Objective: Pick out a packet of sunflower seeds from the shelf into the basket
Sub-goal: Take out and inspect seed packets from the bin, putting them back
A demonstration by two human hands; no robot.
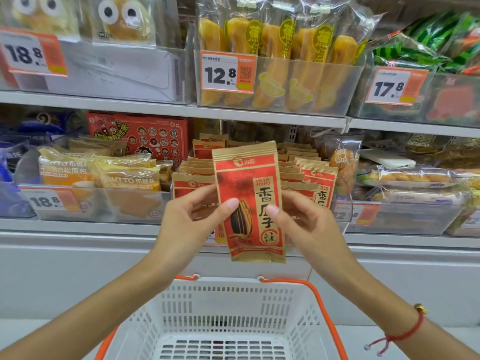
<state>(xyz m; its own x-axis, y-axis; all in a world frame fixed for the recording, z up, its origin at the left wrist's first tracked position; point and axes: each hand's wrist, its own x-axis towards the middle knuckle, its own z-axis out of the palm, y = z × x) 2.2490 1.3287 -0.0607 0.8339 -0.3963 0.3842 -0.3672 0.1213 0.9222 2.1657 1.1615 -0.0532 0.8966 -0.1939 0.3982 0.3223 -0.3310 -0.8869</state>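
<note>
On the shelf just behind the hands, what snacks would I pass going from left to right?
Blue bags → yellow bread packs → red cartoon box → stacked sunflower seed packets → clear bag of golden snacks → clear-wrapped pastries.

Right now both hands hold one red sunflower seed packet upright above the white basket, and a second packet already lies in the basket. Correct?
Not quite. The head view shows the basket holding no packet. The rest stands: left hand and right hand hold the seed packet upright above it.
</note>
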